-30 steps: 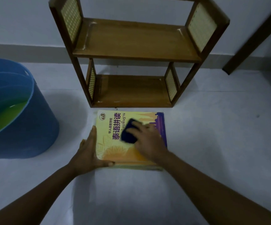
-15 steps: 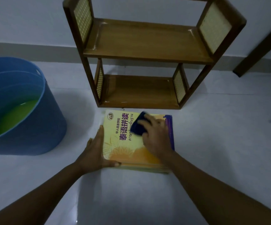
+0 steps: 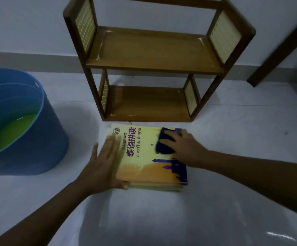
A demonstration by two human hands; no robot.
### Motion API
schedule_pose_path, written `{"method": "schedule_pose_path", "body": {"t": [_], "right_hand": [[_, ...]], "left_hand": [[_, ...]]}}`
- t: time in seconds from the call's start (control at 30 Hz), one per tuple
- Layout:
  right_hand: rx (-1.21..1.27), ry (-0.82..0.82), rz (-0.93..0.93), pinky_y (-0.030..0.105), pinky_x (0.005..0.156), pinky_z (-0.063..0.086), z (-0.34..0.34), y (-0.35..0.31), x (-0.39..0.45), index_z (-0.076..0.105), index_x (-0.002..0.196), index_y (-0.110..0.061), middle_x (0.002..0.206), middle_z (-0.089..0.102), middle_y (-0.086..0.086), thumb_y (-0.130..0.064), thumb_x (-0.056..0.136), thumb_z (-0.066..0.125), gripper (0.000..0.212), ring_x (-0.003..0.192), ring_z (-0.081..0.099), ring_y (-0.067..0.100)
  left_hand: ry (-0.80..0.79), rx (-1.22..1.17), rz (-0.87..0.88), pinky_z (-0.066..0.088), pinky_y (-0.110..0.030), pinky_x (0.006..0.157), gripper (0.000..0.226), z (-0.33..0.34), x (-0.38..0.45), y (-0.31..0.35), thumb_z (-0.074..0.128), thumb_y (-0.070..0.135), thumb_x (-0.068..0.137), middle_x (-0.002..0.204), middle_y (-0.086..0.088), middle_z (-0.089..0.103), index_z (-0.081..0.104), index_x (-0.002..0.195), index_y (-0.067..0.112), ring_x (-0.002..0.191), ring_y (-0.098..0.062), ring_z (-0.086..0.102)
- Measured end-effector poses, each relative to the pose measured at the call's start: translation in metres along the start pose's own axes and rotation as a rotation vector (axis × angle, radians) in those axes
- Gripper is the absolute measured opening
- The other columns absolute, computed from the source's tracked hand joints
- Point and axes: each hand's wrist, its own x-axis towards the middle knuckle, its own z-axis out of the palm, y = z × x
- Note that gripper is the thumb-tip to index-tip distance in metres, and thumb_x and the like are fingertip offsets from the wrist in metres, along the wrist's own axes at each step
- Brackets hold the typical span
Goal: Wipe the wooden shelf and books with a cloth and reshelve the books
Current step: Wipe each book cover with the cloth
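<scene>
A small stack of books (image 3: pixel 144 167) lies flat on the pale floor, its top cover yellow and orange with purple lettering. My right hand (image 3: pixel 183 148) presses a dark blue cloth (image 3: pixel 163 143) onto the cover's upper right part. My left hand (image 3: pixel 103 164) rests flat against the stack's left edge, fingers stretched, thumb at the near corner. Just behind the books stands a two-tier wooden shelf (image 3: pixel 153 64) with woven side panels; both boards hold nothing.
A blue bucket (image 3: pixel 37 139) with greenish liquid stands on the floor at the left. A dark wooden beam (image 3: pixel 282 50) leans against the wall at the right. The grey wall runs behind the shelf.
My right hand has slid the cloth across the cover toward its upper right corner. My left hand's fingers have stretched out along the stack's left edge.
</scene>
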Motion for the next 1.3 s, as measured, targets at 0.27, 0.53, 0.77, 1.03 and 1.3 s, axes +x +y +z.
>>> {"method": "schedule_pose_path", "body": {"t": [0.27,0.53,0.77,1.03,1.3], "right_hand": [[0.275,0.088,0.272,0.043,0.086,0.043,0.024,-0.001,-0.049,0.049,0.137,-0.023,0.152,0.036,0.008,-0.015,0.075,0.047,0.062,0.108,0.046,0.041],[0.883,0.175,0.588,0.027,0.079,0.046,-0.031,0.031,-0.049,0.05,0.132,-0.013,0.12,0.057,0.011,0.0,0.092,0.044,0.043,0.105,0.056,0.026],[1.202,0.266,0.787,0.025,0.065,0.043,-0.034,0.041,-0.057,0.051,0.125,-0.014,0.109,0.056,0.008,0.002,0.092,0.041,0.039,0.08,0.053,0.011],[1.21,0.418,0.871,0.032,0.072,0.046,-0.038,0.067,-0.057,0.049,0.128,-0.017,0.112,0.059,0.01,-0.005,0.096,0.042,0.035,0.091,0.058,0.023],[0.955,0.519,0.656,0.023,0.074,0.044,-0.032,0.034,-0.042,0.043,0.138,-0.01,0.121,0.054,0.009,0.005,0.092,0.041,0.048,0.104,0.052,0.021]], "left_hand": [[-0.26,0.132,0.111,-0.02,-0.048,0.111,0.114,0.008,0.034,0.028,0.057,0.072,0.074,0.154,-0.012,-0.031,-0.016,0.15,0.028,0.141,-0.029,-0.031],[-0.401,0.215,0.213,-0.015,-0.048,0.112,0.076,-0.012,0.03,0.029,0.031,0.062,0.092,0.145,-0.014,-0.037,-0.016,0.147,0.039,0.136,-0.035,-0.035],[0.015,0.301,0.523,0.062,-0.032,0.066,0.05,-0.057,0.035,0.035,0.072,0.025,0.08,0.104,-0.014,0.072,0.052,0.122,0.008,0.082,-0.023,0.073],[0.25,-0.362,0.034,0.041,-0.017,0.061,0.019,-0.146,0.069,0.077,0.044,0.032,0.098,0.084,0.015,0.059,0.06,0.104,0.025,0.076,-0.001,0.057],[0.082,-0.796,-0.495,0.044,-0.024,0.066,0.031,-0.043,0.05,0.04,0.038,0.032,0.102,0.087,-0.003,0.066,0.064,0.092,0.019,0.084,-0.025,0.062]]}}
